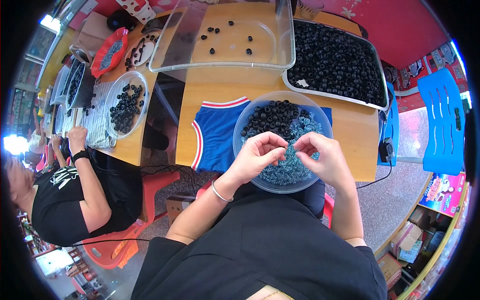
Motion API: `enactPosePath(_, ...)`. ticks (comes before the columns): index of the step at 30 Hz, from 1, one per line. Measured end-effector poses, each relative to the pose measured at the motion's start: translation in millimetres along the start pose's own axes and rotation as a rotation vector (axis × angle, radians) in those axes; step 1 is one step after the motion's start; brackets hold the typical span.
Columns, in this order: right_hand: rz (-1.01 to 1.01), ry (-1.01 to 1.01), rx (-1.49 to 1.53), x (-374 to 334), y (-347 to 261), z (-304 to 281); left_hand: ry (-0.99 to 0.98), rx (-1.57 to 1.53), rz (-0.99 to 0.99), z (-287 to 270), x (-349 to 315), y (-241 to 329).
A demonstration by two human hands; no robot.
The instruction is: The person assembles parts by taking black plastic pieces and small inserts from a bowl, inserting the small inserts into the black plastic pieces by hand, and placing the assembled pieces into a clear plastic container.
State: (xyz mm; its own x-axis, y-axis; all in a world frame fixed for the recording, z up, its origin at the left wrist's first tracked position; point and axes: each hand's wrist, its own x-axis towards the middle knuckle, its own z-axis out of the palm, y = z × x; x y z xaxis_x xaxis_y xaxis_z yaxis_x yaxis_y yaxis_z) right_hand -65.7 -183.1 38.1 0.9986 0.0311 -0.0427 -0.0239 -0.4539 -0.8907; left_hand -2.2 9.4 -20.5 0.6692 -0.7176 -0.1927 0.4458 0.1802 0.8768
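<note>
Over a round clear plastic tub (pixel 240 131), my left hand (pixel 260 156) and my right hand (pixel 324 159) face each other, fingertips a small gap apart. Thumb and fingers are pinched together on each; whatever they hold is too small to make out. Black round pieces with holes, like large beads (pixel 272 116), fill the tub's far left part. Small translucent bluish pieces (pixel 286 172) fill its near and right part. Beneath the tub's left side, a blue cloth garment (pixel 217 131) with red and white trim lies on the wooden table (pixel 357 140).
A large clear bin (pixel 210 66) with a few black beads stands at the far side. Beside it, a metal tray (pixel 350 100) is heaped with black beads. At left, a co-worker (pixel 65 200) sits by another bead tub (pixel 142 107). A blue chair (pixel 442 120) stands right.
</note>
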Motion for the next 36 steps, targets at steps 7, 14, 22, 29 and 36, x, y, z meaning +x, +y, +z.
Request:
enactPosePath(7,-0.217,0.083,-0.097,2,-5,4,-0.021,-0.228,-0.071,2,-3,2)
enactPosePath(14,-0.195,0.139,-0.005,2,-6,11,-0.018,-0.449,-0.095,-2,-3,1)
enactPosePath(22,-0.298,0.215,-0.128,4,-1,20,-0.007,-0.488,-0.126,-1,-3,-2)
enactPosePath(29,-0.198,0.239,-0.080,5,-2,17,-0.045,-0.532,-0.145,-3,-3,-5)
enactPosePath(36,-0.144,0.406,-0.226,28,26,-7,0.014,-0.523,-0.114,-10,-2,0)
